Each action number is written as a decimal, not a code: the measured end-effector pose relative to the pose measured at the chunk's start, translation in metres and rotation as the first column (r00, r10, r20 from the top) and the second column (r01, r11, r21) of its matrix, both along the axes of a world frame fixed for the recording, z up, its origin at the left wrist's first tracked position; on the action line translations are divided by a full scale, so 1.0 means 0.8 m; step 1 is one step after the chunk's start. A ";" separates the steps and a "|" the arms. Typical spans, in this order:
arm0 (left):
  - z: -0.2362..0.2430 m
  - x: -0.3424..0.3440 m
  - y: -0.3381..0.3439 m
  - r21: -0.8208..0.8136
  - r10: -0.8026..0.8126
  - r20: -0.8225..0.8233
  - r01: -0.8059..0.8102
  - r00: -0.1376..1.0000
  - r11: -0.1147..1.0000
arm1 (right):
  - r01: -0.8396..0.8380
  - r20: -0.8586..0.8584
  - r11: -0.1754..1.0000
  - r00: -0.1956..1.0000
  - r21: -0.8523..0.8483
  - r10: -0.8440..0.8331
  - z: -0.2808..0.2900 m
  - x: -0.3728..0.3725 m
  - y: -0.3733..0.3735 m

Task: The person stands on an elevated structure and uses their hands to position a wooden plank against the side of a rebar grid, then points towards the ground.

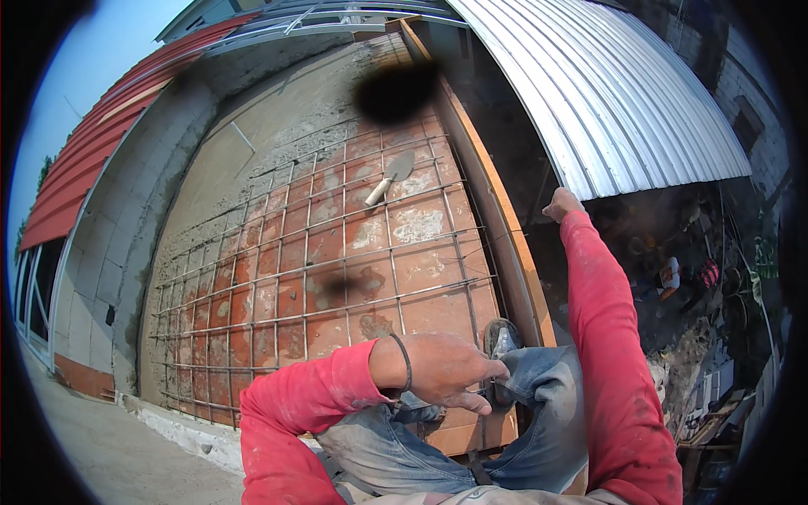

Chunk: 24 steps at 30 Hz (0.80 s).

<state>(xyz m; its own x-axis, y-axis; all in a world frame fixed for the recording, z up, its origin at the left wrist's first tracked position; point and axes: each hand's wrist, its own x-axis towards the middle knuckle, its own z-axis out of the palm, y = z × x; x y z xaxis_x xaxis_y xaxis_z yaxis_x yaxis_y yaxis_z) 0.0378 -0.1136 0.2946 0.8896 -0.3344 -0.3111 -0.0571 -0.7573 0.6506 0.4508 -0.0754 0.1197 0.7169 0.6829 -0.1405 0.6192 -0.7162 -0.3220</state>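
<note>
My left hand (446, 370), with a dark band at the wrist, hovers over my bent knees. Its thumb and forefinger are stretched apart and nothing shows between them. My right arm reaches out past a wooden form board (497, 198). At its end my right hand (562, 204) is closed beside the lower corner of a corrugated metal roof (623, 109); what its fingers hold, if anything, is hidden. A trowel (399, 168) with a pale handle lies on the rebar grid (307, 225), far from both hands.
Grey concrete (202, 194) covers the slab's far and left parts; reddish formwork panels (421, 269) lie under the bars. A block wall (101, 261) stands left. Beyond the board the ground drops to a lower area with people (669, 273). Dark blotches blur part of the view.
</note>
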 end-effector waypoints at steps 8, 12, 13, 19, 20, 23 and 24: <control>0.001 0.000 0.000 0.006 0.001 -0.012 -0.001 1.000 1.000 | -0.026 0.014 1.000 1.000 0.004 0.026 -0.006 0.004 0.000; 0.003 0.000 0.001 -0.013 0.002 -0.016 -0.003 1.000 1.000 | -0.026 0.010 0.999 1.000 -0.033 0.026 0.001 0.002 0.003; 0.003 0.000 0.001 -0.009 0.001 -0.009 -0.001 1.000 1.000 | -0.032 -0.030 0.996 0.999 -0.081 0.030 0.004 0.000 0.003; 0.009 0.004 -0.001 0.010 -0.006 -0.024 0.006 1.000 1.000 | -0.006 0.079 1.000 0.997 0.015 0.004 -0.012 0.016 0.003; 0.008 0.004 -0.001 0.010 -0.003 -0.025 0.003 1.000 1.000 | -0.008 0.078 1.000 0.997 0.016 0.007 -0.013 0.016 0.004; 0.009 0.006 -0.001 0.000 0.008 -0.030 -0.008 1.000 1.000 | -0.003 0.039 1.000 0.999 -0.005 0.003 -0.012 0.015 0.007; 0.013 0.008 0.000 0.024 -0.024 -0.077 0.026 0.997 0.999 | 0.012 0.021 1.000 1.000 -0.017 -0.011 -0.011 0.012 0.008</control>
